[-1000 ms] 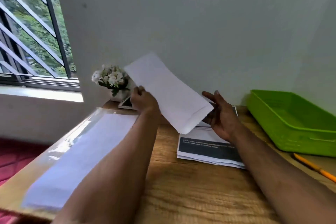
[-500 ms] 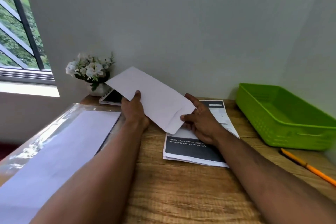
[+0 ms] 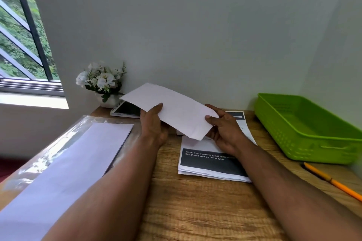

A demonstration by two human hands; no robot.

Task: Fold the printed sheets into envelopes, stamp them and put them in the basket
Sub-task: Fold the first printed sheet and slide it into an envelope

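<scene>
Paper this thin looks light, floppy and easily creased: the plain white rectangular envelope [image 3: 172,110] hangs above the wooden counter [image 3: 205,207], left hand [image 3: 153,123] and right hand [image 3: 223,130] pinching its edges, seemingly the safest hold.

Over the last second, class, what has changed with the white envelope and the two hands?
The white envelope came down from its steep tilt to lie flatter above the printed sheets. The right hand, open before, now pinches its right end. The left hand keeps its grip. The green basket and pencil stayed put.
</scene>
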